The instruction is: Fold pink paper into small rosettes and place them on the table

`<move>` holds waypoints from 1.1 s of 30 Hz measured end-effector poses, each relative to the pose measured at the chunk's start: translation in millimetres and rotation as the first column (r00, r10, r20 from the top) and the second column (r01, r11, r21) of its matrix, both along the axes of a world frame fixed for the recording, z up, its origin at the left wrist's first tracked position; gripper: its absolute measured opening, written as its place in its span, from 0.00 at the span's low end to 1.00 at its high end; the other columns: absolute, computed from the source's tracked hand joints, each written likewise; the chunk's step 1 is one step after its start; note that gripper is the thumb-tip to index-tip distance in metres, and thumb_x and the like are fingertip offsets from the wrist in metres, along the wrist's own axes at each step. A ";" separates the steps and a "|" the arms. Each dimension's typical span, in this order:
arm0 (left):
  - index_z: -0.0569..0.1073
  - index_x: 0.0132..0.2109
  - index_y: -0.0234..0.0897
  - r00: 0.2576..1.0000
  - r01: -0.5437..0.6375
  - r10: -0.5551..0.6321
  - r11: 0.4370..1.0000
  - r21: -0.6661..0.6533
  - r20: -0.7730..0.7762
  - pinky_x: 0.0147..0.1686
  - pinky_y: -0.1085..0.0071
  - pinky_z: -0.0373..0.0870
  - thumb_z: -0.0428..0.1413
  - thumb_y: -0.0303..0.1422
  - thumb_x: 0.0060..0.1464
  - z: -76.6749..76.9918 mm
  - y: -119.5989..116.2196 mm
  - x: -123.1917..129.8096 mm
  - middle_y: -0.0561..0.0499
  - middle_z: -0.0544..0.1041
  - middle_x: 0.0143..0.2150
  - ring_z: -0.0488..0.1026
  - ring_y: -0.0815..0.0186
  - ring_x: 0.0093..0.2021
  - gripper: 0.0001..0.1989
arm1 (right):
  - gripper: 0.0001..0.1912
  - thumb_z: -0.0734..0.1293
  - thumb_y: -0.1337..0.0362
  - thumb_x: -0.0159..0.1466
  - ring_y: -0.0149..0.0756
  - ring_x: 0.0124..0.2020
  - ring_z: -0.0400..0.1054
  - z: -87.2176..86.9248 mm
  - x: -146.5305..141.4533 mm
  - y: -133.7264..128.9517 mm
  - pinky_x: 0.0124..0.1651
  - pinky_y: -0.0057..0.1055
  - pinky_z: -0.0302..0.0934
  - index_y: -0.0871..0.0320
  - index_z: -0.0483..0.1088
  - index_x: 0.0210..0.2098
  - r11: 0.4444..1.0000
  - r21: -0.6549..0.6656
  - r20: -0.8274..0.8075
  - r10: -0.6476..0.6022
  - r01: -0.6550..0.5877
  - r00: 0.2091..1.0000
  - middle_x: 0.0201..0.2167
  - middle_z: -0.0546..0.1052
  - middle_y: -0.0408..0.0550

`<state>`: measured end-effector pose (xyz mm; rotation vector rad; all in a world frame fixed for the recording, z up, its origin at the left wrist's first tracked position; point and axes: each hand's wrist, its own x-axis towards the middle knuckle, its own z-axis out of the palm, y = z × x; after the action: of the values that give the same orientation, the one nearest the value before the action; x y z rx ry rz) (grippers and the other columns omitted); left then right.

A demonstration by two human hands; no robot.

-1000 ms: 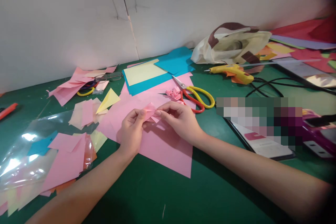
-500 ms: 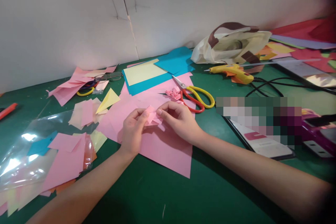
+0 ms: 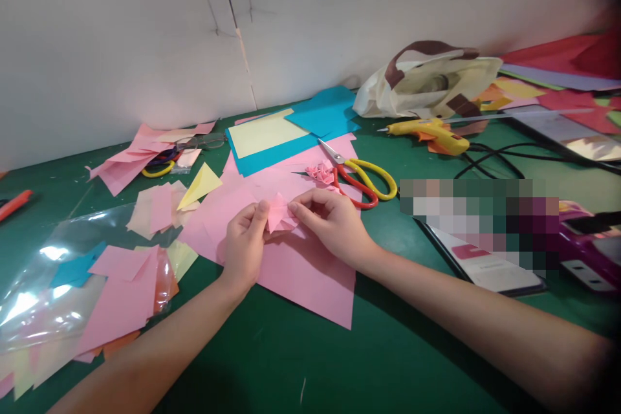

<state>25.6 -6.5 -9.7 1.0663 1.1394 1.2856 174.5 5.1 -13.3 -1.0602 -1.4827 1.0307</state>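
Note:
A small folded piece of pink paper (image 3: pixel 280 213) is held between my two hands, over larger pink sheets (image 3: pixel 310 284) on the table. My left hand (image 3: pixel 246 239) pinches its left side, thumb on top. My right hand (image 3: pixel 332 223) grips its right edge between thumb and fingers; the other fingertips are partly hidden behind the paper. Just beyond my right hand lie scissors (image 3: pixel 359 174) with one red and one yellow handle, their blades partly spread. A crumpled pink paper flower (image 3: pixel 321 172) rests beside them.
Blue sheets (image 3: pixel 325 116) and a cream sheet (image 3: pixel 266 134) lie toward the wall. At right are a yellow glue gun (image 3: pixel 431 134), a cloth bag (image 3: pixel 378 96), a tablet-like device (image 3: pixel 495 265) and cables. A clear plastic bag (image 3: pixel 43 272) with paper scraps covers the left.
The folded pink paper has turned slightly and now shows pointed flaps spread between my fingers. My left thumb has shifted a little left along it. My right hand has hardly moved.

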 end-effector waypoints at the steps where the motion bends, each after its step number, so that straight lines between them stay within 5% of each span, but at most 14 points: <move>1: 0.72 0.27 0.35 1.000 0.009 -0.009 1.000 -0.002 -0.003 0.28 0.73 0.71 0.58 0.46 0.49 0.0 -0.2 -0.2 0.53 0.73 0.24 0.72 0.68 0.27 0.17 | 0.06 0.66 0.64 0.59 0.31 0.27 0.69 0.1 0.0 -0.1 0.30 0.29 0.64 0.58 0.72 0.28 1.000 0.008 0.004 -0.012 0.012 1.000 0.25 0.77 0.44; 9: 0.73 0.25 0.34 0.994 -0.078 0.074 0.996 -0.053 -0.084 0.23 0.79 0.64 0.62 0.39 0.47 6.1 -1.8 2.9 0.56 0.69 0.21 0.65 0.75 0.22 0.13 | 0.07 0.66 0.62 0.60 0.31 0.27 0.69 4.1 -0.8 -1.4 0.31 0.30 0.64 0.59 0.73 0.29 0.999 -0.002 -0.036 0.032 -0.032 0.999 0.25 0.77 0.45; 33: 0.66 0.18 0.35 0.983 -0.080 0.084 0.996 0.032 -0.165 0.23 0.76 0.60 0.58 0.43 0.52 0.8 -2.4 -1.6 0.57 0.61 0.17 0.59 0.74 0.21 0.21 | 0.09 0.68 0.62 0.59 0.29 0.25 0.67 3.1 -0.3 -2.1 0.28 0.27 0.62 0.60 0.71 0.25 0.995 -0.005 -0.052 0.097 -0.097 0.994 0.23 0.75 0.45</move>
<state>23.9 -8.9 -9.0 1.1733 1.3073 1.2960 174.2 3.1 -10.2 -0.9673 -1.5016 1.1243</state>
